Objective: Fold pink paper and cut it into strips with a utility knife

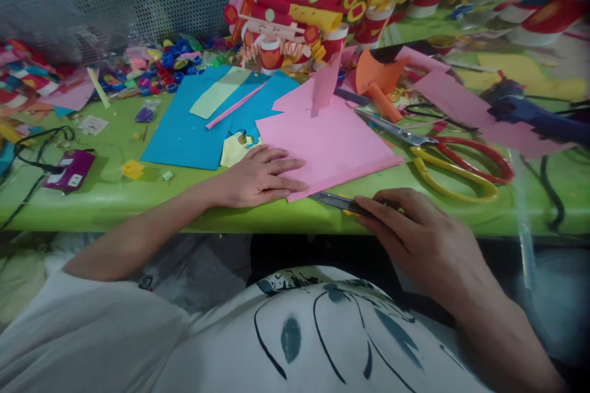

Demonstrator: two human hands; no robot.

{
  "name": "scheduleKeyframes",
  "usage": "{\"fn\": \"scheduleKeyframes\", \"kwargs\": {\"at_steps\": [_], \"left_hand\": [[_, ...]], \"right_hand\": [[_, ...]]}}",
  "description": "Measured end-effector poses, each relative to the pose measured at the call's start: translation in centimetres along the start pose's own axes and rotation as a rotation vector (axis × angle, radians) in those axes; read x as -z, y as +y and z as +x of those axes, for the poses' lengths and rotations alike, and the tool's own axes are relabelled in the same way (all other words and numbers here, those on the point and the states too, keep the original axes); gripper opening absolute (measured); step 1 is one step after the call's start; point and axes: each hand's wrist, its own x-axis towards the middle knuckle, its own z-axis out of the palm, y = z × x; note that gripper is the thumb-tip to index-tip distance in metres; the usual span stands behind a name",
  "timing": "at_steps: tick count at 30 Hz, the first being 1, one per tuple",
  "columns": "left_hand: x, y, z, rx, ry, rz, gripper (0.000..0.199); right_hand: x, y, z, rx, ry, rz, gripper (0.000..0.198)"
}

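A pink sheet of paper (336, 144) lies near the front edge of the green table, with a fold along its near side. My left hand (262, 177) rests flat on its left corner, fingers spread. In my right hand (410, 227) is a utility knife (343, 202), its blade pointing left at the sheet's near corner. Whether the blade is inside the fold or just beside it, I cannot tell. Blue sheets (184, 129) lie to the left, with a pale green strip (219, 92) and a thin pink strip (237, 105) on top.
Large scissors (437, 147) with red and yellow handles lie right of the pink sheet. A dark blue glue gun (539, 107) is farther right. Paper figures (271, 31) stand at the back beside colourful caps (170, 64). A purple box (71, 170) with a cable sits left.
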Motion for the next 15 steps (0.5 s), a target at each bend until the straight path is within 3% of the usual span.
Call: {"fn": "scheduleKeyframes", "kwargs": {"at_steps": [15], "left_hand": [[0.0, 0.16, 0.21, 0.012, 0.016, -0.001, 0.041]], "right_hand": [[0.08, 0.5, 0.96, 0.067, 0.013, 0.1, 0.024]]}}
